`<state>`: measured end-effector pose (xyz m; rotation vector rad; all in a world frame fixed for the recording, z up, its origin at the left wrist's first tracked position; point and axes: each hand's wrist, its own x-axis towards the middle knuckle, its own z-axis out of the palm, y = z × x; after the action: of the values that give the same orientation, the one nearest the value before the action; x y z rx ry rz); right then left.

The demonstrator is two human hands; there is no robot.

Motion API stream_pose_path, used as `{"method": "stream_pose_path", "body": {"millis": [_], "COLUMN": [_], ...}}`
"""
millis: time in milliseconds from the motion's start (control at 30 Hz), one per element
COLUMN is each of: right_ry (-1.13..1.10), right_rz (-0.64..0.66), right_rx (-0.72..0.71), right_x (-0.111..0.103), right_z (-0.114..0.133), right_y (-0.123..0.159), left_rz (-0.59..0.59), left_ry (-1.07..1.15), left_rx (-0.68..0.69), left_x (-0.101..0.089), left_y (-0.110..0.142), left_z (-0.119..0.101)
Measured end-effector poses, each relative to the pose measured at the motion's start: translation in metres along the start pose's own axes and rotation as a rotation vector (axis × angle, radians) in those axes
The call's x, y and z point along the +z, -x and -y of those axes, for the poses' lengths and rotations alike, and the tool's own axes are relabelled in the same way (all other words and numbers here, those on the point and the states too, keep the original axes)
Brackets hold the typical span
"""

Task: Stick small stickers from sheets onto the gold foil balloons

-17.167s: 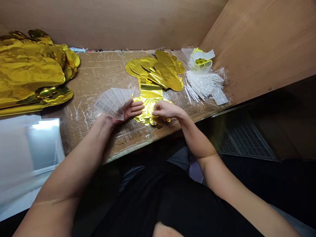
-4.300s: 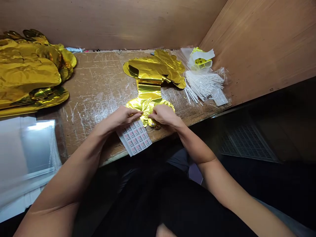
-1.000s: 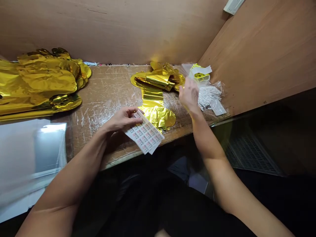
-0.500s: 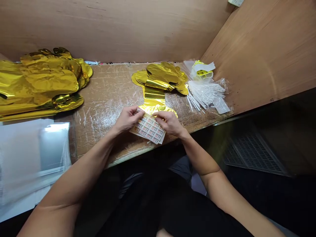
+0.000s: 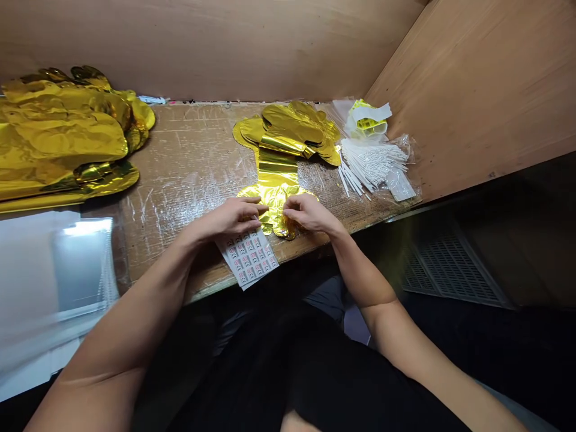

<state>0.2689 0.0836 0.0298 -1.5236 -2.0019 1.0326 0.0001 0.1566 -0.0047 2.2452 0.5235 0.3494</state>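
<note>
My left hand [image 5: 229,219] is closed on the sticker sheets [image 5: 251,258], printed with rows of small CE labels, which hang over the table's front edge. Its fingertips reach the lower end of the gold foil balloons [image 5: 278,172], lying flat in a stack with their upper parts folded back in a heap. Opposite, my right hand [image 5: 311,213] has thumb and forefinger pinched together over the same lower end. Whatever may be between those fingertips is too small to make out.
A larger pile of gold foil balloons [image 5: 63,138] lies at the left, with clear plastic bags [image 5: 54,276] in front. White paper-like sticks [image 5: 373,162] and a yellow-patterned roll [image 5: 369,120] sit at the right, near the wooden side wall [image 5: 472,90].
My right hand has moved from the sticker sheets onto the balloon's lower end. The sheets have swung down and left in my left hand. Earlier, my right hand was up by the folded balloon tops.
</note>
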Motion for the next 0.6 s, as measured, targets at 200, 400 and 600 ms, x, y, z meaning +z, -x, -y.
{"method": "stream_pose_path", "body": {"millis": [200, 400, 600], "right_ry": [0.597, 0.589, 0.171], "right_rz": [-0.064, -0.091, 0.019], "right_rx": [0.128, -0.155, -0.084], "right_x": [0.007, 0.003, 0.005], "right_z": [0.002, -0.021, -0.034], "right_y": [0.002, 0.008, -0.007], "left_rz": [0.058, 0.069, -0.199], "left_ry": [-0.101, -0.074, 0.023], "left_rx": [0.005, 0.024, 0.154], "left_x": [0.005, 0.002, -0.003], "left_y": [0.001, 0.003, 0.006], "left_z": [0.009, 0.009, -0.008]}}
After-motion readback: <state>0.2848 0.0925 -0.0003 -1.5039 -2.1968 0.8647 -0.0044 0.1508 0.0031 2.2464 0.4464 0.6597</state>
